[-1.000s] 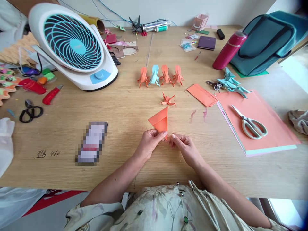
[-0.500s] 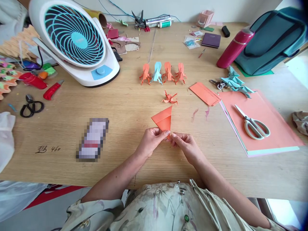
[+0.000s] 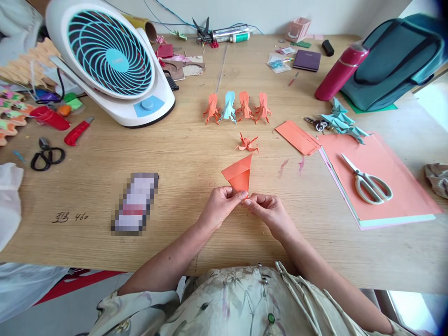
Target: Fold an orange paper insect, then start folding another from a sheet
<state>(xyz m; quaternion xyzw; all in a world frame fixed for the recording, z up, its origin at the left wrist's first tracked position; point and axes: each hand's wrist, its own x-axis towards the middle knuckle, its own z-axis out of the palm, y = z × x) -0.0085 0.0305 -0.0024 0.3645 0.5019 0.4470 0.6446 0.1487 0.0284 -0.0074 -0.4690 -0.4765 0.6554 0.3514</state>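
Between my hands is a folded piece of orange paper [image 3: 240, 173], shaped like a triangle with its narrow tip toward me. My left hand [image 3: 224, 204] pinches it near that tip, thumb on top. At the tip itself, the thumb and fingers of my right hand [image 3: 266, 208] are closed on the paper's point, which they mostly hide. Just beyond the paper lies a small orange origami figure [image 3: 247, 143] with thin legs. Farther back stand several origami figures in a row, among them a light blue one [image 3: 228, 106] and an orange one [image 3: 245, 105].
White-handled scissors [image 3: 371, 183] lie on orange sheets [image 3: 395, 163] at the right, near orange paper strips [image 3: 297, 137] and blue folded pieces [image 3: 345, 122]. A phone [image 3: 136, 203] lies left, below a fan [image 3: 115, 60]. A bottle [image 3: 341, 72] leans by a teal bag [image 3: 392, 60].
My right fingertips have shifted slightly left and down at the paper's tip, beside my left thumb. The view has moved a little; both hands keep hold of the paper.
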